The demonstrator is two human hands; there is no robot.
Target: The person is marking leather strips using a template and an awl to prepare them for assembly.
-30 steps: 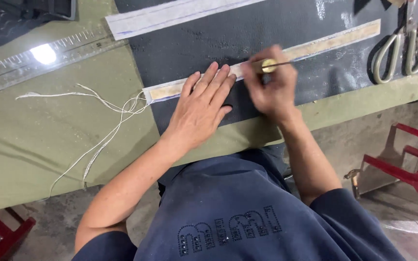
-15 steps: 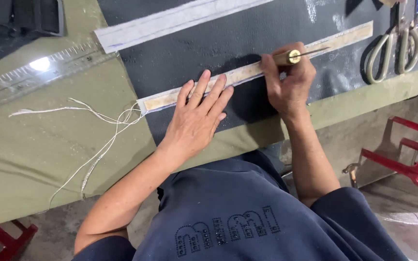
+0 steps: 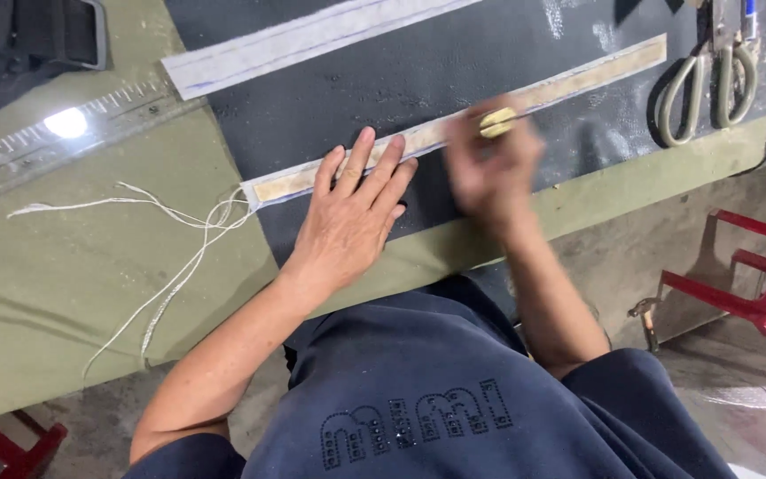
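Observation:
My left hand [image 3: 347, 222] lies flat, fingers spread, pressing on a long tan strip [image 3: 578, 78] that runs diagonally across a dark leather sheet [image 3: 418, 71]. My right hand [image 3: 489, 164], blurred with motion, grips a small tool with a brass-coloured handle [image 3: 496, 121] held against the strip just right of my left fingertips. The tool's thin point is hard to make out in the blur.
A second pale strip [image 3: 312, 40] lies further back on the sheet. Scissors [image 3: 707, 80] rest at the right, a metal ruler [image 3: 55, 133] at the left, loose white thread [image 3: 179, 239] on the green table cloth [image 3: 64, 293]. A red plastic chair [image 3: 755, 284] stands right.
My right hand slid the tool back to the left along the strip, after reaching further right half a second ago. My left hand stayed pressed on the strip.

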